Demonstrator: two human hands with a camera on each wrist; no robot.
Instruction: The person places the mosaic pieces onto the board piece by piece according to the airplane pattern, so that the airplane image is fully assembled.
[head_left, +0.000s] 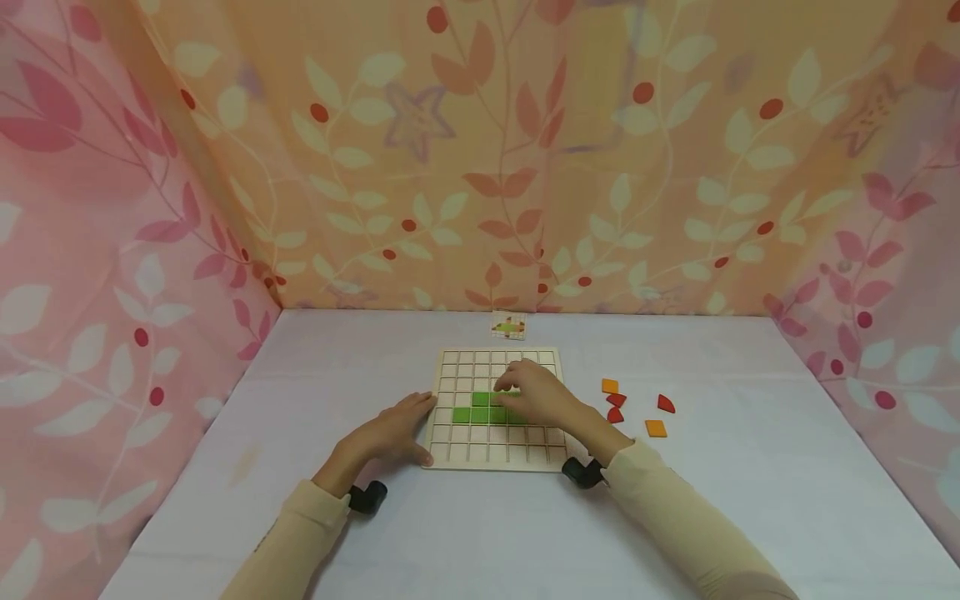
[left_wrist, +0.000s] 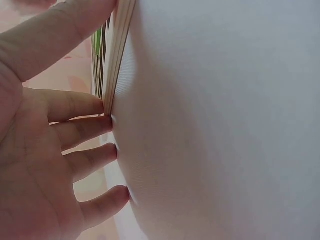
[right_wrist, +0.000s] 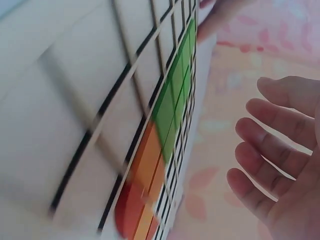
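A wooden grid board (head_left: 461, 454) lies on the white table, with several green square tiles (head_left: 479, 414) set in its cells. At its left side rests my left hand (head_left: 393, 429), fingers spread; in the left wrist view the thumb and index finger touch the board's edge (left_wrist: 116, 70). My right hand (head_left: 542, 396) hovers over the board's right half and hides some cells. Seen from the right wrist, its fingers (right_wrist: 292, 162) are loosely bent and apart, holding nothing. That view also shows an orange tile (right_wrist: 146, 155) and a red tile (right_wrist: 127, 210) beside the green ones (right_wrist: 172, 100).
Right of the board lie loose orange squares (head_left: 656, 428) and several red quarter-round pieces (head_left: 666, 403). A small picture card (head_left: 509, 325) with a coloured grid pattern sits behind the board. Patterned curtains (head_left: 480, 167) enclose the table at the back and sides.
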